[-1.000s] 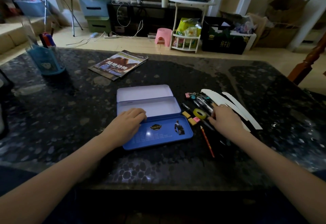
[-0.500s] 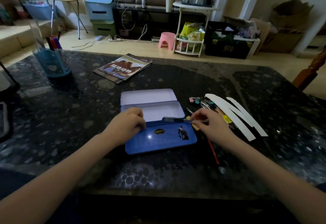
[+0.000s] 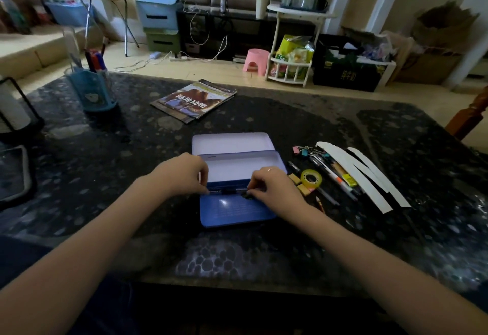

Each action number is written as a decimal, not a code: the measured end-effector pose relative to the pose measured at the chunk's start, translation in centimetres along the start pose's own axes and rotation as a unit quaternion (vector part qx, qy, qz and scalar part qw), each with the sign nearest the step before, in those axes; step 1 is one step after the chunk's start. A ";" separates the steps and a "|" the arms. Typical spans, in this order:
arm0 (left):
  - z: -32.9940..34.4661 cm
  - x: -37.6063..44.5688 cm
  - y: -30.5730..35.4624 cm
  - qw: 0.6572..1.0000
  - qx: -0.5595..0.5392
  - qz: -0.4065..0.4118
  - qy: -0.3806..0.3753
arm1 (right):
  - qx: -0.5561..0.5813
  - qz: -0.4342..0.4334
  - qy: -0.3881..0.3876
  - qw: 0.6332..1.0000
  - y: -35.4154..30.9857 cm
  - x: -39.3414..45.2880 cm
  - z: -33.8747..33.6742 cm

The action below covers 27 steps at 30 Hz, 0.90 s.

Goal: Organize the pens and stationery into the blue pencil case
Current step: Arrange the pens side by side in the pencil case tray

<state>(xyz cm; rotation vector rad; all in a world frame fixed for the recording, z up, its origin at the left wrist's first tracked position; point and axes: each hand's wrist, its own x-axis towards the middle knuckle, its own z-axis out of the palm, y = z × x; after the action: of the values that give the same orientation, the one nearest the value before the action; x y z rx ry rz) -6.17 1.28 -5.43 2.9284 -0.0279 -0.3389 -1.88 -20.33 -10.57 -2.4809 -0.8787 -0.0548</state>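
The blue pencil case (image 3: 232, 210) lies open in the middle of the dark table, its pale inner trays (image 3: 232, 144) folded out behind. A dark pen (image 3: 228, 190) lies crosswise over the case's near tray. My left hand (image 3: 182, 173) pinches its left end and my right hand (image 3: 274, 186) pinches its right end. To the right lie several pens (image 3: 335, 176), a roll of yellow tape (image 3: 311, 179), small erasers (image 3: 295, 179), coloured binder clips (image 3: 301, 150), a pencil (image 3: 320, 204) and white paper strips (image 3: 364, 176).
A magazine (image 3: 194, 101) lies behind the case. A blue pen holder (image 3: 92, 89) with markers stands at the far left, and a dark tray (image 3: 15, 173) sits at the left edge. A wooden chair post (image 3: 470, 115) rises at the right.
My right hand took a dark pen from the pile on the right and carried it left over the case. My left hand shifted from the tray's edge to pinch the pen's other end.
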 end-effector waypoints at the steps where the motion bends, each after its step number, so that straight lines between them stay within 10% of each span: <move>1: 0.0 0.0 0.2 1.000 -0.010 -0.004 0.001 | -0.004 -0.001 0.001 1.000 -0.2 0.1 0.3; 14: 1.5 0.2 1.4 0.996 0.036 0.014 0.076 | -0.063 0.136 0.098 0.984 5.3 -2.4 -6.3; 27: 2.2 0.3 1.6 0.995 0.007 0.011 0.104 | -0.085 0.256 0.020 0.963 8.6 -6.3 -7.2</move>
<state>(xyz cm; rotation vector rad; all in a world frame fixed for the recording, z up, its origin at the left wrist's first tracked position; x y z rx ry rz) -6.40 -0.77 -7.31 2.9591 -0.0314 -0.0299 -0.80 -33.13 -9.37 -2.7799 -0.1989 -0.0023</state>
